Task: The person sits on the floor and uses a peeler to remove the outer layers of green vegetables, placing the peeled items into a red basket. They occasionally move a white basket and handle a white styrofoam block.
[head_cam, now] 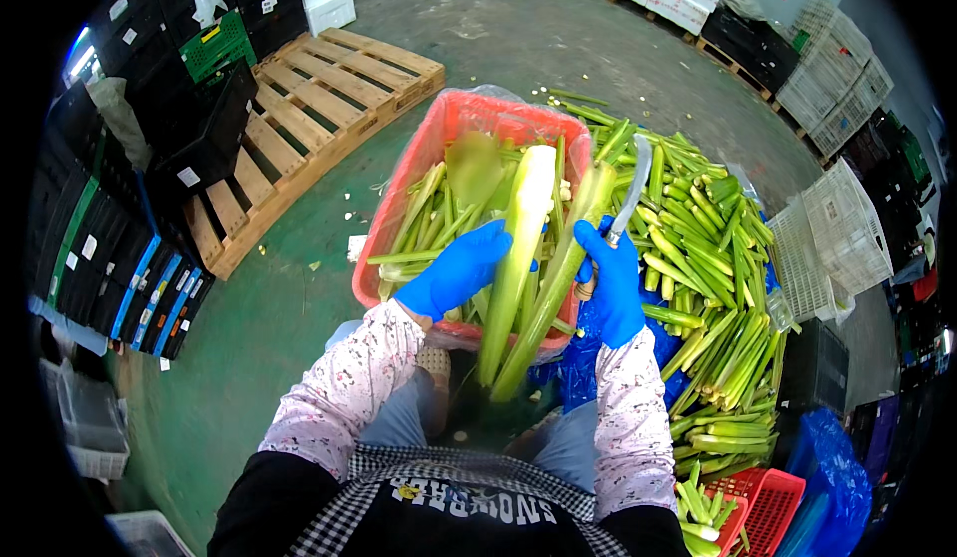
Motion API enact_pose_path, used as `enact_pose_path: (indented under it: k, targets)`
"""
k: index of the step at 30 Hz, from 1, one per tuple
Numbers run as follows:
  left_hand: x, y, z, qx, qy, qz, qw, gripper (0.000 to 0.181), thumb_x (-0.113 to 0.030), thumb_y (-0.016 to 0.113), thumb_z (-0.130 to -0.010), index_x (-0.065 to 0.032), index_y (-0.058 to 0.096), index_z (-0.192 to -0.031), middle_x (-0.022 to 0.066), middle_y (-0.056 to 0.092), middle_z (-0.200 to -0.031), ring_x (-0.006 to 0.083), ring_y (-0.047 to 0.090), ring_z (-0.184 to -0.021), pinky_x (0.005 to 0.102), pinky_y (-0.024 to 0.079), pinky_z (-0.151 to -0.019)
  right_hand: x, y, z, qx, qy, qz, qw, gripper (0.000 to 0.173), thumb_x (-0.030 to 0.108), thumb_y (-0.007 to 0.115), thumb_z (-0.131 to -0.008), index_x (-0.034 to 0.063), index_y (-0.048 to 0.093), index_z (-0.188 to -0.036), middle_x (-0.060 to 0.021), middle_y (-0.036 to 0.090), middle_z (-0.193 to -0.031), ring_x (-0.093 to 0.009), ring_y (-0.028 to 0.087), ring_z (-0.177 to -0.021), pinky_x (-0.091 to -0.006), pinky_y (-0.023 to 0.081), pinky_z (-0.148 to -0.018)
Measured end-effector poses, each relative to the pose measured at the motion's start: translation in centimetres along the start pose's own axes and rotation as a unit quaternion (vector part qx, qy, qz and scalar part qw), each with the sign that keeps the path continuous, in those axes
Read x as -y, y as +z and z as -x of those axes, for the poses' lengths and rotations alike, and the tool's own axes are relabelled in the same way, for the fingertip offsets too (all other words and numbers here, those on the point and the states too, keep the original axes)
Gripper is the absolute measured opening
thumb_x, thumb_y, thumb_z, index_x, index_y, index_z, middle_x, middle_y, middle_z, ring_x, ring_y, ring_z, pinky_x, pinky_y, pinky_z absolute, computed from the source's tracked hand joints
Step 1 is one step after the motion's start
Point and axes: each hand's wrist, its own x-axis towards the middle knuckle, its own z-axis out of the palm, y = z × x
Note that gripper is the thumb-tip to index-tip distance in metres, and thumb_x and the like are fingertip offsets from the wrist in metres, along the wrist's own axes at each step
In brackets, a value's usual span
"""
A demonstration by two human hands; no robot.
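Note:
My left hand (457,269), in a blue glove, grips a thick celery-like stalk (516,258), pale at its upper end and green below. In my blue-gloved right hand (617,292) is a knife (638,176) with a curved blade pointing up and a light handle. A second green stalk (552,292) slants alongside the first, against the fingers of that same hand. Both stalks cross over a red plastic basket (389,232) lined with clear film. Trimmed stalks (426,224) and leafy pieces fill much of it, partly hidden by my hands.
Right of the basket a large heap of green stalks (703,236) lies over blue plastic sheeting (591,336). A wooden pallet (329,97) is at the upper left, near stacked black crates (112,280). White crates (841,228) and a red basket (774,508) stand at right.

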Motion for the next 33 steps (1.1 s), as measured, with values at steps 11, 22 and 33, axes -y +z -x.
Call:
enact_pose_path:
  k: [11,22,33]
  targets:
    - [-3.4,2.8,2.5,0.065,-0.051,-0.145,0.986,0.044,-0.03,0.048,-0.094,-0.0057,0.042,-0.131,0.01,0.061,-0.092,0.0151,0.059,-0.078,0.0271,0.048,-0.072,1.1,0.1,-1.2,0.01,-0.049,0.089,0.995,0.057,0.029,0.066,-0.083,0.0054,0.046,-0.132,-0.0033,0.059,-0.075,-0.008,0.047,-0.049,-0.0235,0.037,-0.042]
    - [-1.4,5.8,1.7,-0.022,-0.04,-0.174,0.984,0.048,-0.031,0.063,-0.085,-0.0022,0.047,-0.12,0.0071,0.059,-0.093,0.0148,0.059,-0.076,0.0284,0.049,-0.068,0.3,1.4,2.3,0.027,-0.173,0.299,0.938,0.034,0.021,0.074,-0.075,0.0067,0.06,-0.103,-0.0063,0.063,-0.082,-0.016,0.061,-0.063,-0.0315,0.049,-0.058]
    - [-0.1,6.0,1.7,-0.125,-0.072,-0.278,0.95,0.053,-0.021,0.067,-0.082,-0.005,0.044,-0.128,0.0051,0.06,-0.095,0.0099,0.058,-0.07,0.0242,0.05,-0.06,1.2,-1.7,3.2,0.075,-0.301,0.594,0.742,0.035,0.017,0.066,-0.075,0.0132,0.061,-0.11,-0.0119,0.064,-0.095,-0.031,0.063,-0.082,-0.0379,0.052,-0.068]
